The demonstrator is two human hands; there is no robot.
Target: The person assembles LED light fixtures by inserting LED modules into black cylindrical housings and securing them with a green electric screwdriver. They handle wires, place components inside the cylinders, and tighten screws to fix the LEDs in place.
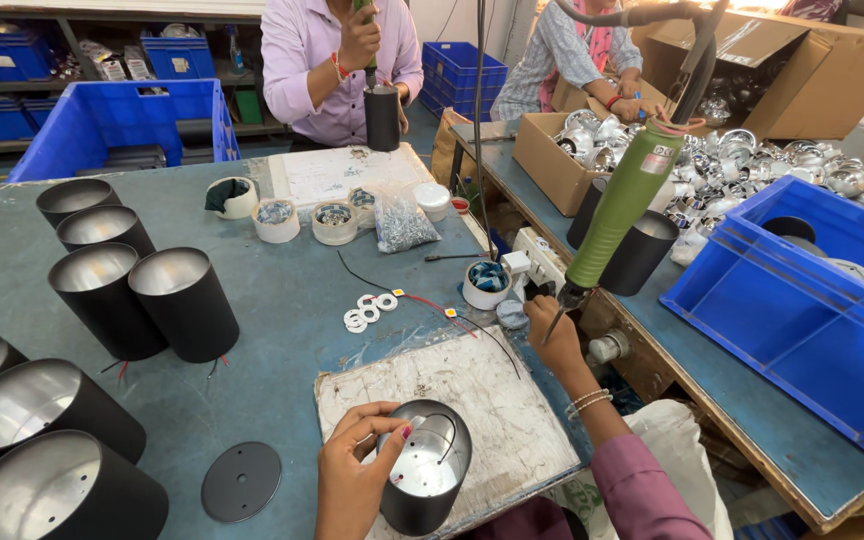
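Observation:
My left hand (352,475) grips the rim of a black cylinder housing (424,480) with a shiny silver inside, standing upright on a worn white board (482,400). A thin wire curls inside the housing. My right hand (555,335) reaches out to the right, beside the tip of a green electric screwdriver (617,205) that hangs from above. Whether the fingers hold anything is not clear. Small white rings (367,310) and a red and black wire (422,295) lie beyond the board.
Several black cylinder housings (142,295) stand at the left, and a black round disc (241,481) lies near them. Small cups of parts (335,222) and a bag of screws (402,225) sit mid-table. Blue crates (822,290) stand right. Two people work at the far side.

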